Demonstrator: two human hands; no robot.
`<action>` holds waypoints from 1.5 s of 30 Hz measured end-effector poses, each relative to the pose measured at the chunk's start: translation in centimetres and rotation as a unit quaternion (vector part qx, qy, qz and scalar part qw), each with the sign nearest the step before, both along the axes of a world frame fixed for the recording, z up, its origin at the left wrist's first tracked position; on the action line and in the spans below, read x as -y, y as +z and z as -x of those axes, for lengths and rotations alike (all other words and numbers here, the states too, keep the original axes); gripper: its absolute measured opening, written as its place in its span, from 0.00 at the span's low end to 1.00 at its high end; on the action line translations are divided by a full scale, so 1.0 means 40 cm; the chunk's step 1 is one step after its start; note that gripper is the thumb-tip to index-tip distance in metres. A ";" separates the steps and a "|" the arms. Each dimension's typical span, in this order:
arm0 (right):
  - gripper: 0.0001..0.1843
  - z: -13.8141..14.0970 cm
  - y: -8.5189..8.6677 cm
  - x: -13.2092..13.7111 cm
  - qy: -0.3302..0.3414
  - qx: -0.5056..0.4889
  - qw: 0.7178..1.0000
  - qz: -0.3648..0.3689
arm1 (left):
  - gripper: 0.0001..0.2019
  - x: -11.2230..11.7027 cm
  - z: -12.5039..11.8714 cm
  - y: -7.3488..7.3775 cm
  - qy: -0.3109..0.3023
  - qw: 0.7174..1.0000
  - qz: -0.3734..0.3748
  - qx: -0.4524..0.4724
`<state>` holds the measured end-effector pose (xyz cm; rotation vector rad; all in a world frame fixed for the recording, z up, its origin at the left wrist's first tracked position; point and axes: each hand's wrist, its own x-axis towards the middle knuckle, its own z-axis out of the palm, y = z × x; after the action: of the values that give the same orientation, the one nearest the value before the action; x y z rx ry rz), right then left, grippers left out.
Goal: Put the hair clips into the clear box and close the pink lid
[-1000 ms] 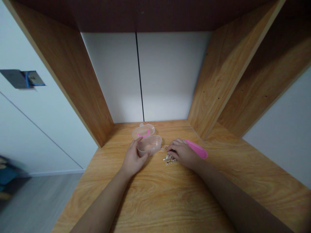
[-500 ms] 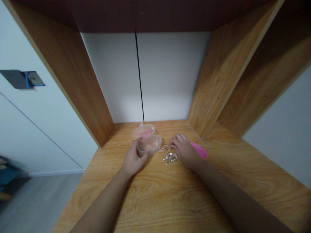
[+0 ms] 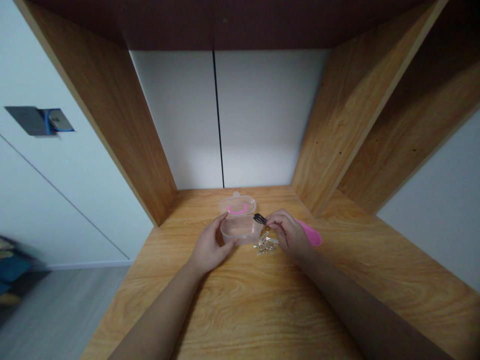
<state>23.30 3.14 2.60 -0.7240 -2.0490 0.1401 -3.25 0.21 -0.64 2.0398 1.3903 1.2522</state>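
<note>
My left hand (image 3: 210, 245) grips the near left side of a clear plastic box (image 3: 240, 231), whose hinged lid (image 3: 237, 205) stands open behind it and carries a pink mark. My right hand (image 3: 287, 232) pinches a black hair clip (image 3: 260, 218) between its fingertips, just right of the box. Directly below that clip lies a small heap of silver metal clips (image 3: 265, 244) on the wooden desk (image 3: 240, 305). A pink plastic handle (image 3: 311, 233) lies behind my right hand, which hides part of it.
Wooden side panels (image 3: 127, 140) rise on the left and right of the desk, with a white back panel (image 3: 258, 120) behind it and a dark board overhead. A grey floor shows beyond the desk's left edge.
My right hand has lifted the black clip up from the heap. The box has shifted right, toward that hand, with my left hand still on it.
</note>
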 end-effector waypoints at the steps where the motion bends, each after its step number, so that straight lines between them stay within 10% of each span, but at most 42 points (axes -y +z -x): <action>1: 0.10 0.001 -0.001 -0.001 0.002 0.016 1.000 0.015 | 0.34 0.000 0.000 0.001 0.000 1.000 0.000 -0.001; 26: 0.13 -0.010 0.006 -0.013 -0.041 0.122 0.991 0.030 | 0.33 0.001 -0.001 0.002 -0.007 1.000 -0.006 0.009; 45: 0.12 -0.037 -0.021 -0.050 -0.109 0.112 0.987 0.044 | 0.30 -0.027 0.008 -0.012 0.135 0.988 -0.017 0.077</action>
<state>24.76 5.14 1.78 -1.0545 -2.1678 0.0234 -3.58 1.30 -1.12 1.7733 1.6203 1.5183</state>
